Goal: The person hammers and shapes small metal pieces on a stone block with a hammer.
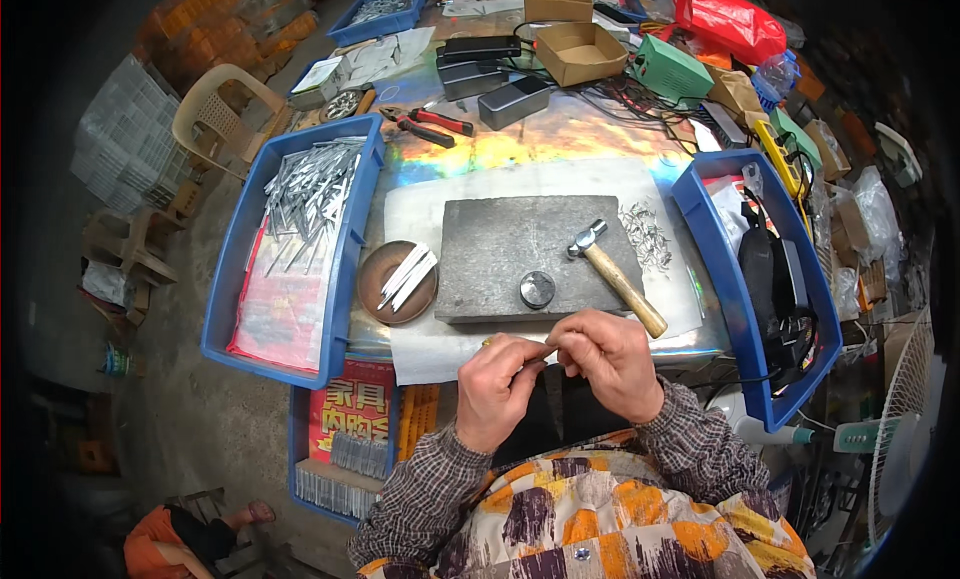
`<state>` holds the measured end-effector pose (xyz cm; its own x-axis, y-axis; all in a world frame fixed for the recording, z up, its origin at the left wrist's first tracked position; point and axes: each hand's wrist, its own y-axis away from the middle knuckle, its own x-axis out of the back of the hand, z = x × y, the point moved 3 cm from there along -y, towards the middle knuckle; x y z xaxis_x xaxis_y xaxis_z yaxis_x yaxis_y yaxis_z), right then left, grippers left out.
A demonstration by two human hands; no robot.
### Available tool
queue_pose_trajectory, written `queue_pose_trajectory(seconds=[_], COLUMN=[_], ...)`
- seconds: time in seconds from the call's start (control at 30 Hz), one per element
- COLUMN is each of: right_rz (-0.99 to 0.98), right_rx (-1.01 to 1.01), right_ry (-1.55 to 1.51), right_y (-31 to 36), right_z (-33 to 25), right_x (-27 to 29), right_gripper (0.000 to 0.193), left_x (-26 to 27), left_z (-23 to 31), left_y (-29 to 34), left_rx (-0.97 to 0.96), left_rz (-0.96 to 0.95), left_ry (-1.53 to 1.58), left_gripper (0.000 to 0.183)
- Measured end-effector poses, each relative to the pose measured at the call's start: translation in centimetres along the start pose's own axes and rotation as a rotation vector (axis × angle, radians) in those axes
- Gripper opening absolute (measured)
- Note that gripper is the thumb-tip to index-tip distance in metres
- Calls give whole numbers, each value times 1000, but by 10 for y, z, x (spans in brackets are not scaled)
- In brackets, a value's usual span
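My left hand (495, 391) and my right hand (606, 359) meet at the table's near edge, in front of my body. The fingers of both are pinched together; anything between them is too small or hidden to make out. Just beyond them lies a grey rectangular block (490, 254). On its top are a small dark round piece (537, 290) and a ball-peen hammer (622, 282), whose wooden handle reaches over the near edge. To the block's left, a round brown dish (376, 269) holds several flat silvery strips (408, 277).
At left, a blue tray (224, 314) holds many thin metal strips (312, 189). Small metal bits (648, 237) lie right of the block. Another blue tray (722, 244) with dark items stands right. Red-handled pliers (432, 125), black boxes (515, 101) and a cardboard box (582, 54) sit farther back.
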<state>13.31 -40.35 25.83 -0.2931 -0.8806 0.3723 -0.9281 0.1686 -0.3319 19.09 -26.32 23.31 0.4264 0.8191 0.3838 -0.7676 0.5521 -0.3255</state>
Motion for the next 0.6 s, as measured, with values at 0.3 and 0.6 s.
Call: queue_pose_trajectory(seconds=[0.3,0.6], right_rz=[14,-50], right_rx=[-191,-213], right_ry=[-196,5], right_y=[7,19], right_z=[17,24], right_x=[-3,-2], right_gripper=[18,14], left_x=[48,89], left_z=[-26,-96], left_y=[-9,-31], left_rx=[-51,14], left_rz=[178,402], left_ry=[-253,-745], left_gripper=[10,6])
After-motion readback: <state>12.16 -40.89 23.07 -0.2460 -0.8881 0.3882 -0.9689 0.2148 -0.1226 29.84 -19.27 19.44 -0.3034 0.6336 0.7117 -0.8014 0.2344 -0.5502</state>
